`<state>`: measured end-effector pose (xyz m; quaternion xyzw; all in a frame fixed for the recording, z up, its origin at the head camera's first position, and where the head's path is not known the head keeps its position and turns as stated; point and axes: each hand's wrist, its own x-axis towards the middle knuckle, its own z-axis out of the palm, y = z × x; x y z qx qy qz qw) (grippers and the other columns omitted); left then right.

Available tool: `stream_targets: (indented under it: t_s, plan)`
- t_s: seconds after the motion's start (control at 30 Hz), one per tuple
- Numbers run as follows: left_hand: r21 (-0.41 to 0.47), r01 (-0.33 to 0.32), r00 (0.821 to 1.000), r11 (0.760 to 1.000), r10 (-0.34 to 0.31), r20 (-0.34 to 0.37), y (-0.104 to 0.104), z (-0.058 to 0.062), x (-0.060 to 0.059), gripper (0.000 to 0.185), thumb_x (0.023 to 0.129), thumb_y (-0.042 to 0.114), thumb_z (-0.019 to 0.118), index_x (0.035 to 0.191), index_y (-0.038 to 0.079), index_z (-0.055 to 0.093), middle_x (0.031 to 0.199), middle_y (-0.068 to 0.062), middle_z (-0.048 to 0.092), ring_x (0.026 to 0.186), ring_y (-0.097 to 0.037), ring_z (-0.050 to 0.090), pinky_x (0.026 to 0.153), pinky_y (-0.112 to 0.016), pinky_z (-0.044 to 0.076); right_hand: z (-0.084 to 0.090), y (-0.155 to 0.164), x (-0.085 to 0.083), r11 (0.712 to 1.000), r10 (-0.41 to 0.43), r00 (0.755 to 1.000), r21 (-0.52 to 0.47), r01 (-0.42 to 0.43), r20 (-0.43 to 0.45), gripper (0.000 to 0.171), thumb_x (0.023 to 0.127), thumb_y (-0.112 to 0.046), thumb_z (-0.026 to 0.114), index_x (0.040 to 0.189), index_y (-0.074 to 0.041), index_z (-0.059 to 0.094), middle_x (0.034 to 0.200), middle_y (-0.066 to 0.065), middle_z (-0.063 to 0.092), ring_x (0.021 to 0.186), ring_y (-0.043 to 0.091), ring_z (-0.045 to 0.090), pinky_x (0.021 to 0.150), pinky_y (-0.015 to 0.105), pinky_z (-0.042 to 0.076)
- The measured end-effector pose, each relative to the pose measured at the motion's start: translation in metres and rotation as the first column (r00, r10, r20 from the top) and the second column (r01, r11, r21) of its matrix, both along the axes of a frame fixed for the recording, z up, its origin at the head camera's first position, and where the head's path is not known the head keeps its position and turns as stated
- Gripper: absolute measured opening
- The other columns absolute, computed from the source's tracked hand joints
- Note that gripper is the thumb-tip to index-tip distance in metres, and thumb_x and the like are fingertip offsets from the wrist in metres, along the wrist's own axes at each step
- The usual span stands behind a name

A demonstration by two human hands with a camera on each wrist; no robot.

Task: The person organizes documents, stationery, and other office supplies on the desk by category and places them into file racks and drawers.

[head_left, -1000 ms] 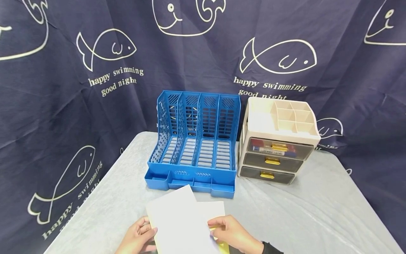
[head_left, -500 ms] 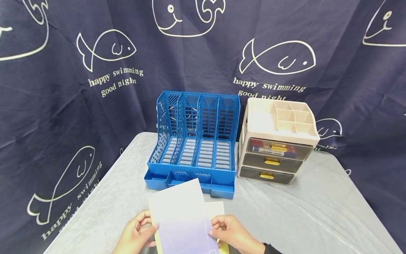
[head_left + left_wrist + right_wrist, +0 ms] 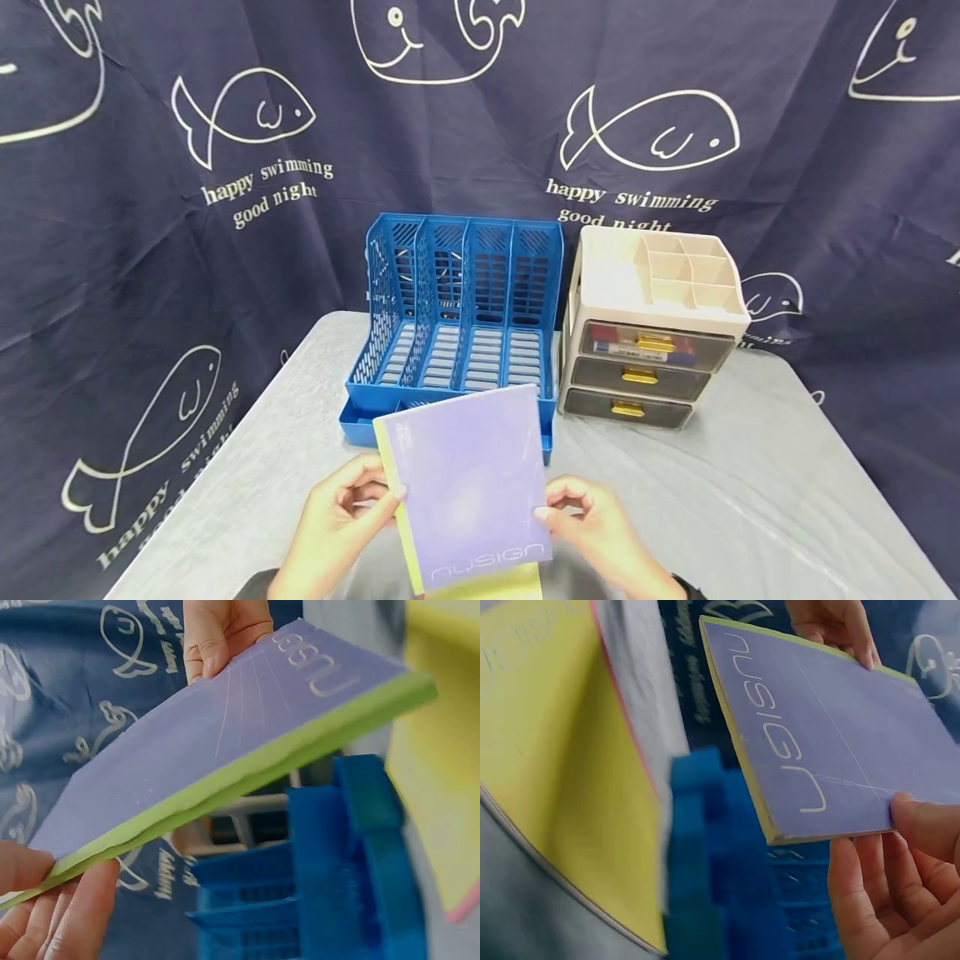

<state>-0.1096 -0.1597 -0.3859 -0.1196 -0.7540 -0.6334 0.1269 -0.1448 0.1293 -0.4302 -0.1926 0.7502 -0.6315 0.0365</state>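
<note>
A purple notebook (image 3: 468, 475) with a yellow-green spine and pale "nusign" lettering is held up off the table, slightly tilted. My left hand (image 3: 341, 512) pinches its spine edge, thumb on the cover and fingers beneath, as the left wrist view also shows. On the opposite edge my right hand (image 3: 596, 525) grips it the same way, with the fingers (image 3: 859, 892) below the cover in the right wrist view. Under the notebook lies a yellow book (image 3: 570, 757) with a pinkish edge, mostly hidden from the head view.
Behind the notebook stands a blue file rack (image 3: 442, 393) with several upright slots and small front trays. To its right is a cream desk organizer (image 3: 611, 275) with drawers and gold handles; markers show through the top drawer (image 3: 660, 346). A dark fish-print curtain (image 3: 450, 158) hangs behind.
Both hands have lifted the notebook up and forward, away from the yellow book. Its purple cover, washed out white before, now shows clearly, and it overlaps the rack's front.
</note>
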Motion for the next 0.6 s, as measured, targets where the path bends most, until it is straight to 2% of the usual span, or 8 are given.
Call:
stream_targets:
  t_s: [0.1,0.23,0.33,0.4,0.5,0.6]
  plan:
    - [-0.040,0.005,0.996,0.999,-0.009,-0.087,0.011,0.009,-0.005,0.021,0.081,-0.004,0.069,0.102,0.000,0.065,0.084,0.000,0.069,0.069,-0.010,0.066,0.054,-0.031,0.057,0.007,0.008,0.004,0.994,-0.105,0.994,0.003,0.105,-0.041,0.005,0.082,-0.002,0.069,0.082,-0.001,0.064,0.077,-0.005,0.064,0.070,0.004,0.061,0.059,0.032,0.057]
    - [-0.051,0.040,0.989,0.998,-0.047,-0.138,0.021,0.014,-0.013,0.023,0.079,-0.004,0.071,0.101,0.002,0.067,0.084,0.000,0.070,0.070,-0.010,0.066,0.055,-0.027,0.056,0.010,0.014,0.009,0.977,-0.214,0.975,-0.015,0.213,-0.064,0.009,0.079,0.000,0.071,0.079,0.001,0.063,0.077,-0.002,0.063,0.072,0.004,0.062,0.059,0.035,0.058]
    - [-0.054,0.090,0.981,0.994,-0.098,-0.169,0.028,0.014,-0.021,0.023,0.078,-0.005,0.072,0.099,0.003,0.068,0.084,-0.002,0.071,0.074,-0.008,0.066,0.057,-0.027,0.057,0.010,0.019,0.012,0.951,-0.309,0.947,-0.020,0.309,-0.087,0.010,0.076,0.002,0.073,0.075,-0.002,0.064,0.076,0.000,0.063,0.072,0.004,0.062,0.058,0.032,0.058]
    - [-0.059,0.122,0.969,0.991,-0.132,-0.209,0.032,0.013,-0.027,0.023,0.077,-0.006,0.072,0.098,0.003,0.069,0.085,-0.005,0.071,0.076,-0.007,0.067,0.059,-0.027,0.057,0.009,0.022,0.012,0.933,-0.360,0.926,-0.023,0.360,-0.116,0.012,0.074,0.002,0.075,0.074,-0.006,0.066,0.075,-0.001,0.064,0.072,0.004,0.061,0.057,0.030,0.057]
    - [-0.068,0.166,0.947,0.984,-0.178,-0.267,0.040,0.012,-0.033,0.022,0.077,-0.007,0.072,0.097,0.003,0.069,0.085,-0.010,0.070,0.077,-0.008,0.067,0.062,-0.028,0.058,0.009,0.027,0.013,0.919,-0.393,0.905,-0.040,0.392,-0.164,0.015,0.073,0.003,0.075,0.075,-0.009,0.068,0.074,0.000,0.065,0.072,0.004,0.061,0.055,0.027,0.055]
    - [-0.083,0.189,0.939,0.979,-0.205,-0.278,0.048,0.013,-0.036,0.021,0.078,-0.005,0.072,0.097,0.003,0.070,0.085,-0.011,0.070,0.077,-0.009,0.067,0.063,-0.029,0.058,0.009,0.032,0.011,0.913,-0.407,0.894,-0.056,0.404,-0.187,0.015,0.073,0.004,0.075,0.077,-0.010,0.069,0.075,0.001,0.066,0.072,0.004,0.061,0.053,0.025,0.054]
